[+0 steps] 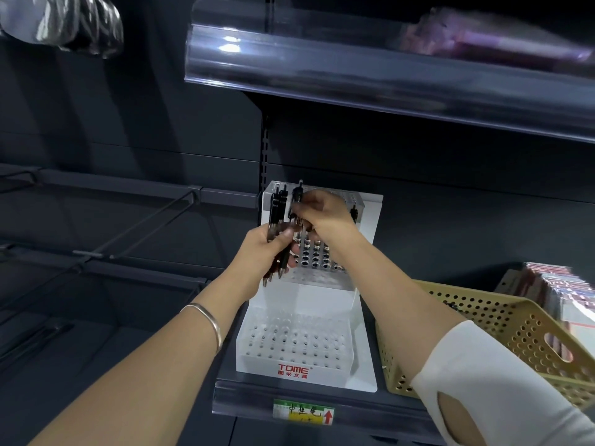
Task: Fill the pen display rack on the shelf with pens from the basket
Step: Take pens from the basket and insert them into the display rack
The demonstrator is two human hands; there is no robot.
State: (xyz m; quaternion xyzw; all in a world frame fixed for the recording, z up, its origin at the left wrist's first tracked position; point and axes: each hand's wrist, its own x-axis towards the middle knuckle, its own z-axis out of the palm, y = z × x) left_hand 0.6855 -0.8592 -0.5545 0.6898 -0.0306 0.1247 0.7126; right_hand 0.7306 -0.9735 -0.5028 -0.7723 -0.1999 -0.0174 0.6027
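A white tiered pen display rack (322, 371) with rows of holes stands on the dark shelf. My left hand (267, 249) grips a bunch of black pens (277, 217) upright in front of the rack's middle tier. Just to the right, my right hand (325, 215) pinches a single black pen (297, 196) near its upper part, above the middle tier's holes. One black pen (354, 213) stands in the top tier at the right. The tan perforated basket (502, 320) sits to the right of the rack; its contents are mostly hidden by my right arm.
An upper shelf with a clear price rail (386, 82) overhangs the rack. Wire hooks (145, 226) stick out from the panel on the left. Packaged goods (560, 294) stand behind the basket at the far right. A price label (304, 412) sits on the shelf's front edge.
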